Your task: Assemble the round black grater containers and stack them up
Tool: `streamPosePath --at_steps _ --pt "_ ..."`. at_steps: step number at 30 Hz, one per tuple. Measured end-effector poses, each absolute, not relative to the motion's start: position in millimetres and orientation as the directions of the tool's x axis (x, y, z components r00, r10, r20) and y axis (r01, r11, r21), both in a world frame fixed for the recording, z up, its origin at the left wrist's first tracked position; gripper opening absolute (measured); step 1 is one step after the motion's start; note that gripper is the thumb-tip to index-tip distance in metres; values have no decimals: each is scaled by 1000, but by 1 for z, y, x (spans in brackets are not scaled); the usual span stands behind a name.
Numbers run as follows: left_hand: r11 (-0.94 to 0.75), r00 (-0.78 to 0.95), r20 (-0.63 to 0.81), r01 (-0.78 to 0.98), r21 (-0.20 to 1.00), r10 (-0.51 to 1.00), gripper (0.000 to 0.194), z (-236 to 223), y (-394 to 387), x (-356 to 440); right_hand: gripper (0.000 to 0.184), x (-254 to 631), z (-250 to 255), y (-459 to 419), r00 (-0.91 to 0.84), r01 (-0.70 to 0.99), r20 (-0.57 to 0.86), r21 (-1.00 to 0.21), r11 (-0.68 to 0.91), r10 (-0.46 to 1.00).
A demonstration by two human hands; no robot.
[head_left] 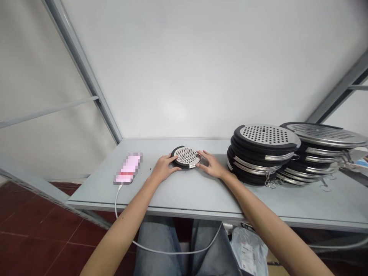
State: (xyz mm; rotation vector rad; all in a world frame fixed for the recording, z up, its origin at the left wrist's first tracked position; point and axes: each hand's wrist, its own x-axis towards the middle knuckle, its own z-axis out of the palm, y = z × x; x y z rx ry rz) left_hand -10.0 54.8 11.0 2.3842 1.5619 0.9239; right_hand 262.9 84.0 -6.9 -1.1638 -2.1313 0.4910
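Observation:
A round perforated metal disc with a black rim (186, 156) lies flat on the grey table (184, 191) in front of me. My left hand (163, 167) rests against its left edge, fingers curled onto the black rim. My right hand (211, 164) touches its right edge, fingers bent around the metal ring. Both hands hold the disc between them on the tabletop.
Two stacks of similar perforated discs (263, 153) (319, 151) with wire clips stand at the right. A phone (128, 173) with a white cable (161, 249) lies at the left. Metal shelf struts rise on both sides. A plastic bag (249, 251) sits below the table edge.

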Motion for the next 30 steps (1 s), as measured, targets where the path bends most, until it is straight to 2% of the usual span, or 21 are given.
streamPosePath --at_steps 12,19,24,30 --pt "-488 292 443 758 434 848 54 12 53 -10 65 261 -6 83 -374 557 435 -601 574 819" --pt "-507 342 431 782 363 835 71 10 51 -10 64 260 -5 81 -371 534 461 -604 591 806" --pt "-509 355 443 806 300 823 59 9 51 -9 64 260 -8 84 -379 518 460 -614 596 803" --pt "-482 297 474 809 337 829 52 9 52 -7 64 260 -7 86 -369 558 395 -630 540 841"
